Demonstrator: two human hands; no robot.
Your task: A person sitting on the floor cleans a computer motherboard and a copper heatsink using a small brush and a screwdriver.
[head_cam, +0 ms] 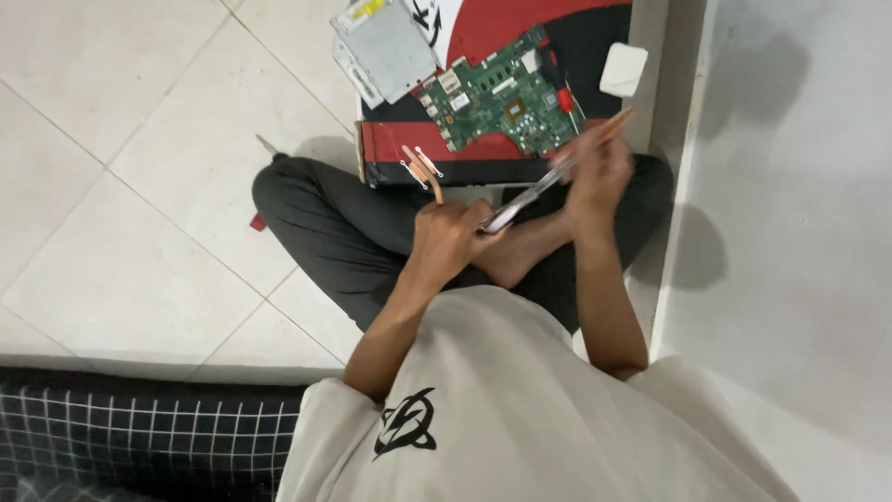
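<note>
Both hands grip tight: left hand (pixel 448 237) on the metal part (pixel 525 195), right hand (pixel 599 167) on a thin stick (pixel 621 121). Best to go slow and steady.

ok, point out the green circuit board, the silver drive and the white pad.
green circuit board (pixel 497 98), head view, middle of the board.
silver drive (pixel 383 46), head view, flat top.
white pad (pixel 623 69), head view, centre.
</note>
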